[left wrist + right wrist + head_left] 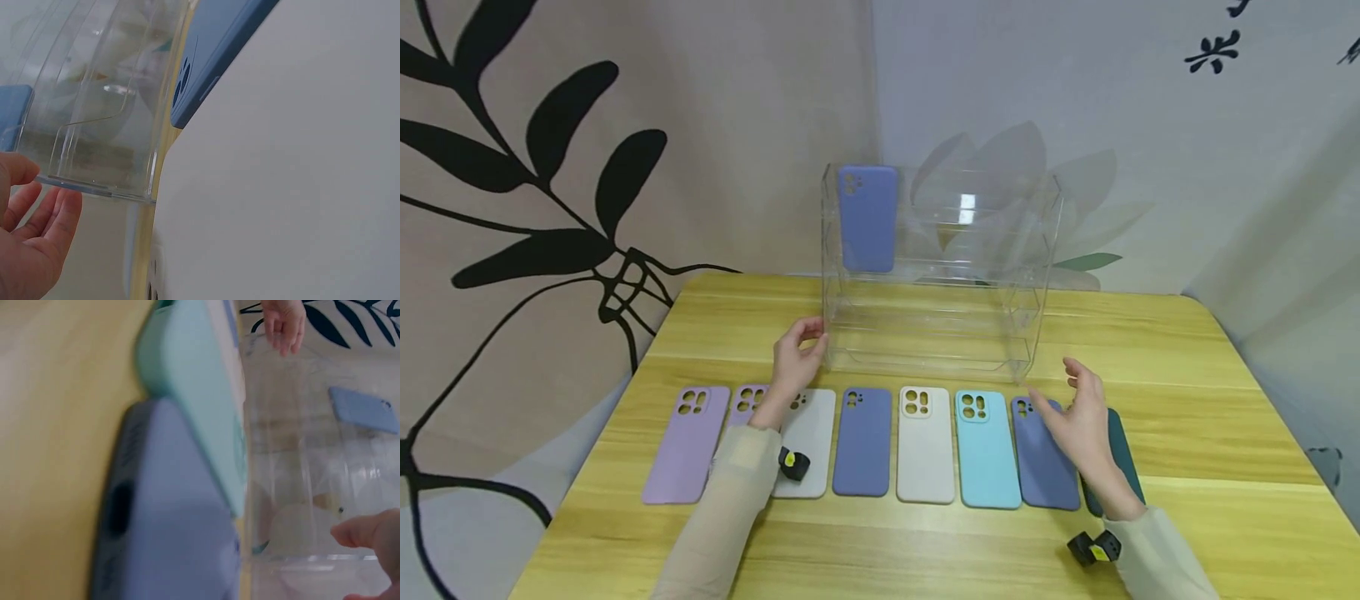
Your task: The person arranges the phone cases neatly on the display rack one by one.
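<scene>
A clear stepped plastic rack [925, 321] stands toward the back of the table. One periwinkle phone case [868, 221] leans upright on its top tier at the left. My left hand [795, 358] touches the rack's left side, and its thumb and fingers meet the clear edge in the left wrist view. My right hand [1078, 417] is by the rack's front right corner, fingers spread and holding nothing. It hovers above a blue phone case [1048, 471] and a dark green phone case [1123, 454], partly hiding both.
Phone cases lie in a row before the rack: a lilac case [681, 454], a second lilac one [747, 400] mostly hidden by my left arm, a pale grey case [812, 417], a blue case [861, 454], a cream case [925, 458] and a turquoise case [990, 467]. Patterned cloth [737, 125] hangs behind.
</scene>
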The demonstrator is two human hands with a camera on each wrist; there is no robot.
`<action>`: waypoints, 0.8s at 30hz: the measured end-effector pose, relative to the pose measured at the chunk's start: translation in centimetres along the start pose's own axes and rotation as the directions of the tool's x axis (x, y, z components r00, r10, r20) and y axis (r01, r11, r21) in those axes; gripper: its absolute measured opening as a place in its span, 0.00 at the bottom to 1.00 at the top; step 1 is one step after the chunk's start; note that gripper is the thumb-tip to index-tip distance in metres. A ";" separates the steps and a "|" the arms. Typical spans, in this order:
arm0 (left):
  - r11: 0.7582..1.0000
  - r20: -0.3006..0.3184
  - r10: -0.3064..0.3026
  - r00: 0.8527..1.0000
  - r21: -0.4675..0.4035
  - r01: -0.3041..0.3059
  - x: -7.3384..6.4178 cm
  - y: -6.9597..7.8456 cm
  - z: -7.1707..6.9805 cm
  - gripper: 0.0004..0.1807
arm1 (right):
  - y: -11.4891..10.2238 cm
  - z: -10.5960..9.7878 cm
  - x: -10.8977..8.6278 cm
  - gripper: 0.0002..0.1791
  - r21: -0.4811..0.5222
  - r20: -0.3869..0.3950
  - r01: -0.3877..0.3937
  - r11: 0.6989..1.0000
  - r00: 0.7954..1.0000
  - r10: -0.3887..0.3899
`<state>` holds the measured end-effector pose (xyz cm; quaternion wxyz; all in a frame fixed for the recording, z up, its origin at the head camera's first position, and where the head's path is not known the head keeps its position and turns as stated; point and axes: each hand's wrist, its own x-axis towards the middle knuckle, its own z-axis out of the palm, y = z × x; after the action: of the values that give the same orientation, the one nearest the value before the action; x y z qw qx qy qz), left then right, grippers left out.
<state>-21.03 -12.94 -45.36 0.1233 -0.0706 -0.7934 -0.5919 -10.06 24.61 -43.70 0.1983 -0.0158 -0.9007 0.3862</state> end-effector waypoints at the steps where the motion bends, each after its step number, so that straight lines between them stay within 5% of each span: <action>1: 1.000 -0.002 0.003 1.000 0.001 -0.003 0.0 0.0 0.0 0.12 | 0.3 -0.2 -0.1 0.35 -0.015 0.008 -0.002 1.000 1.000 0.002; 24: 1.000 0.010 0.001 1.000 0.015 -0.001 -0.1 0.2 -0.1 0.13 | 5.3 -3.4 -1.7 0.39 -0.250 0.178 -0.105 0.963 0.972 0.152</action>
<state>-20.88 -12.97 -45.17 0.1204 -0.0731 -0.7984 -0.5855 -7.93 30.40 -45.89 0.0800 -0.0602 -0.9528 0.2868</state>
